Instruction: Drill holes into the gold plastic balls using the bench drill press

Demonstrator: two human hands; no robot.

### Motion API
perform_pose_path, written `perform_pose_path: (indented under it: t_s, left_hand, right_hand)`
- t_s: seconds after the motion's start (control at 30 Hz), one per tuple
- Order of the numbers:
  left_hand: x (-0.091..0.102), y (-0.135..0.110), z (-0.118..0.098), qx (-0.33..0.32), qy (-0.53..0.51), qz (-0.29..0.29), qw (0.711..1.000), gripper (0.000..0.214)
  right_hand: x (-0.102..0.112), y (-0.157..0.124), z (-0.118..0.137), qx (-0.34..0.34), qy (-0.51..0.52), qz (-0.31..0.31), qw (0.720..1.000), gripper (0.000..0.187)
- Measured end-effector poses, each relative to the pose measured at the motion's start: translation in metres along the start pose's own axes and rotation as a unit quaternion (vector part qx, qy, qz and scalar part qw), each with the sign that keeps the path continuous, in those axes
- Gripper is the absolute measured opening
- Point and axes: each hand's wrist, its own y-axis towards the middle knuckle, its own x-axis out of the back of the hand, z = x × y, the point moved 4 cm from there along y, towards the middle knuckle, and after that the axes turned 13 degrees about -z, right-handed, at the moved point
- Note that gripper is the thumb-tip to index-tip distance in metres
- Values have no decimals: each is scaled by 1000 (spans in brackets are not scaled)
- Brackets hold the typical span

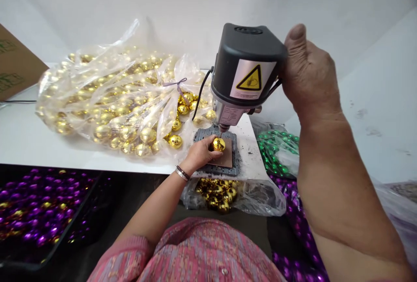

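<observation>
Fingers (206,148) of the left hand (198,154) are pinching a gold ball (218,144) under the mini drill press (246,71) at frame center, right hand (309,75) gripping its side, so looks like mid-drilling, steady downward pressure needed next.

Workshop — bench drill (243,77) (bagged baubles (110,99)).

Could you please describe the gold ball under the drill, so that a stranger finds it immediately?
Find the small bench drill on the white table. Directly beneath its bit, the gold ball sits on the brown pad, pinched by the left hand; other gold balls lie bagged.
</observation>
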Motion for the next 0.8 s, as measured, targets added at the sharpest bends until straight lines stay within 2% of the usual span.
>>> perform_pose_path:
  t_s: [0.07, 0.13, 0.27, 0.3, 0.43, 0.5, 0.57, 0.7, 0.8]
  left_hand:
    - [-1, 0, 1, -2, -1, 0, 1000, 64]
    - [-1, 0, 1, -1, 1, -2, 1000, 65]
    - [0, -2, 0, -2, 13, -5, 1000, 63]
    - [0, -2, 0, -3, 14, -4, 1000, 63]
    - [1, -2, 0, -10, 10, 1, 1000, 61]
    - [1, -2, 0, -11, 11, 0, 1000, 59]
    - [1, -2, -1, -11, 10, -1, 1000, 58]
    - [2, -3, -3, -15, 9, 2, 1000, 58]
    - [3, -3, -4, -11, 13, 0, 1000, 62]
  right_hand:
    - [0, -4, 1, 1, 0, 12, 1000, 55]
    - [5, -14, 2, 22, -22, -10, 999, 50]
    - [23, -55, 6, 115, -97, -93, 984, 52]
    - [26, -68, 5, 133, -120, -96, 979, 52]
    - [32, -103, -6, 112, -165, -98, 975, 40]
    - [30, -112, -13, 114, -159, -106, 975, 32]
    - [25, -119, -19, 149, -134, -117, 973, 27]
    - [12, -131, -30, 248, -94, -152, 952, 37]
    - [5, -139, -40, 285, -74, -200, 935, 38]
